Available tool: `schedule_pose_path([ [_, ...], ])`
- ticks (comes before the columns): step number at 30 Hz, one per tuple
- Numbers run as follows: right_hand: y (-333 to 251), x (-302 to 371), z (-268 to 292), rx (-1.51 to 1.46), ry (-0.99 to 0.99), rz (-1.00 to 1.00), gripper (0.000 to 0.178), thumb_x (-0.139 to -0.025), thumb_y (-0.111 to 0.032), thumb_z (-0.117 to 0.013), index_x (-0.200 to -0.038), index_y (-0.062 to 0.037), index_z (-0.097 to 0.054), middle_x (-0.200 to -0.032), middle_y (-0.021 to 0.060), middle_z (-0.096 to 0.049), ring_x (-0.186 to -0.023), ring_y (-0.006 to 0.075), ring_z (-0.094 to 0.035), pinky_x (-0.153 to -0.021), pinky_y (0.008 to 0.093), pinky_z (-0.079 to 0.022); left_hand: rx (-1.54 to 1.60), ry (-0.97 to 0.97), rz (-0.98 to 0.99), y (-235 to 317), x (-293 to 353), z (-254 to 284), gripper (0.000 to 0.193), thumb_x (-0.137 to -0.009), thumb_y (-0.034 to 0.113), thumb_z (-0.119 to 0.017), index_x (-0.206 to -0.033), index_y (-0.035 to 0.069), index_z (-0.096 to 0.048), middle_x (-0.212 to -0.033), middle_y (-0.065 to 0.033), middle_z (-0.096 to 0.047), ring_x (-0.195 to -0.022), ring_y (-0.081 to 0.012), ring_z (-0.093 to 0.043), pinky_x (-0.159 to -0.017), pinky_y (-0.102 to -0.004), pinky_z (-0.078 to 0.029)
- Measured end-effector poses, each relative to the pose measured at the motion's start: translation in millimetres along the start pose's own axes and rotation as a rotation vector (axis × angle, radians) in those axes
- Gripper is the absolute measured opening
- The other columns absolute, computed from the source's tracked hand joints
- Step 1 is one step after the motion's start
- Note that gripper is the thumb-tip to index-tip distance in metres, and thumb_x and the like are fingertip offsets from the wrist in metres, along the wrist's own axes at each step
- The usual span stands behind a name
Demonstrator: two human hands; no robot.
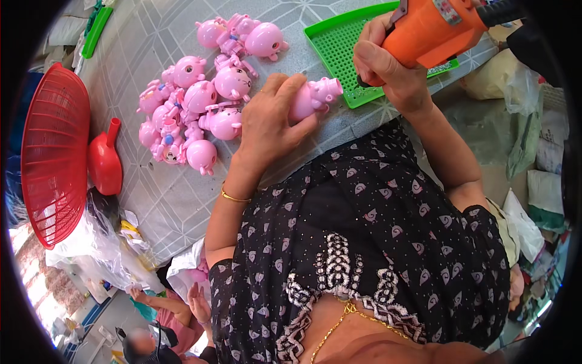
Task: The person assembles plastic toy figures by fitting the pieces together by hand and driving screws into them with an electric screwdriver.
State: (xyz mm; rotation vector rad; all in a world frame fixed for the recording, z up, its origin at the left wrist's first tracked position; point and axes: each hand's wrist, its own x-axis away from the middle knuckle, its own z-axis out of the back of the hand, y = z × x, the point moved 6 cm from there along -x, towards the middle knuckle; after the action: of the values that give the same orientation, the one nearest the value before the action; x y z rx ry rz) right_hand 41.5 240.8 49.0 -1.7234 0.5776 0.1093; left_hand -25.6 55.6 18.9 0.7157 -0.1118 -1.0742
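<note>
Grey table [157, 36], pink toys [201, 97], left hand [273, 118] grasping another toy [312, 100], right hand [388, 76] clasping orange tool [424, 36] near green tray [333, 54]

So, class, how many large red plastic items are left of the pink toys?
2: the slatted red basket, farthest left, and the red scoop-like item between it and the pink toys. Others may be hidden.
</note>
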Motion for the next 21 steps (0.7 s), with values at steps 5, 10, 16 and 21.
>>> schedule_pose_path([
  [5, 0.0, -0.4, 1.5, 0.011, 0.016, 0.006, 0.025, -0.096, -0.004, -0.064, -0.080, -0.0064, -0.045, -0.070, 0.0026, -0.050, -0.055, 0.0091, -0.048, -0.051, 0.0236, -0.043, 0.083, 0.022, 0.035, 0.9, -2.9, -1.4, 0.051, -0.079, 0.032, -0.082, -0.117, 0.002, -0.065, -0.099, -0.0158, -0.066, -0.082, -0.0353, -0.067, -0.071, -0.0436, -0.054],
  [10, 2.9, 4.3, 1.5, 0.054, -0.019, -0.016, 0.026, -0.096, -0.005, -0.065, -0.079, -0.0063, -0.046, -0.069, 0.0026, -0.050, -0.054, 0.0089, -0.048, -0.051, 0.0235, -0.042, 0.109, 0.072, 0.029, 1.6, -4.7, -2.4, 0.053, -0.078, 0.034, -0.084, -0.115, 0.001, -0.066, -0.098, -0.0158, -0.067, -0.081, -0.0333, -0.068, -0.070, -0.0414, -0.055],
  [16, -8.4, 0.2, 7.9, -0.028, 0.014, 0.030, 0.023, -0.097, -0.007, -0.064, -0.081, -0.0070, -0.047, -0.072, 0.0042, -0.051, -0.055, 0.0112, -0.047, -0.053, 0.0247, -0.041, 0.132, 0.140, 0.009, 7.5, -2.8, -2.1, 0.050, -0.077, 0.034, -0.085, -0.112, 0.004, -0.067, -0.094, -0.0136, -0.065, -0.075, -0.0313, -0.067, -0.066, -0.0405, -0.054],
  [21, -13.9, -23.7, 13.1, -0.093, 0.197, 0.040, 0.030, -0.092, -0.014, -0.076, -0.098, -0.0087, -0.047, -0.077, 0.0068, -0.054, -0.054, 0.0161, -0.055, -0.054, 0.0291, -0.051, 0.072, 0.066, 0.096, 3.8, -5.3, -7.7, 0.045, -0.077, 0.029, -0.085, -0.110, 0.005, -0.069, -0.097, -0.0115, -0.067, -0.079, -0.0275, -0.068, -0.070, -0.0381, -0.055],
])
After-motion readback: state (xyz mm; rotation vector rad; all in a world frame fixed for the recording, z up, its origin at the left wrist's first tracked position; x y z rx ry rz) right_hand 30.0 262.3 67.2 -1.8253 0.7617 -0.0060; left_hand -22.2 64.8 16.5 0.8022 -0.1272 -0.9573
